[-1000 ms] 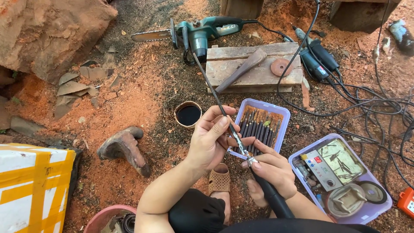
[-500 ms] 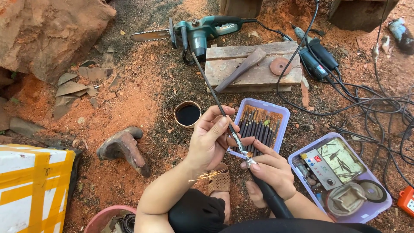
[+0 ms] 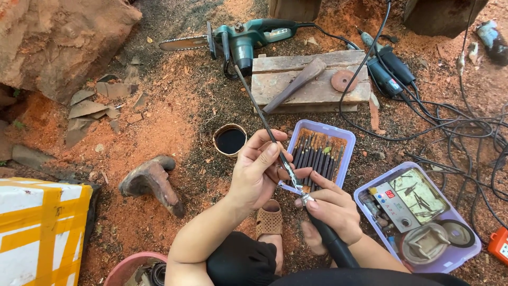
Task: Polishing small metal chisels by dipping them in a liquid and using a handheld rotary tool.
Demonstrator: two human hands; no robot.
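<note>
Light: bright, even daylight on red ground (image 3: 159, 132) | Shadows: soft and short, under the wooden block (image 3: 312, 85) and the rock (image 3: 58, 42) | Glare: mild sheen on the white box (image 3: 32, 233) at the lower left corner | Focus: sharp centre, wide-angle bending toward the edges, no motion blur.

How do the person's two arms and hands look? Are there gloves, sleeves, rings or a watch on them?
Both arms are bare from the hands up to the lower edge of the picture, with no sleeves visible. The left hand and the right hand wear no gloves. No ring, watch or bracelet shows on either hand or wrist. The fingernails are short and unpainted, as far as can be seen.
</note>
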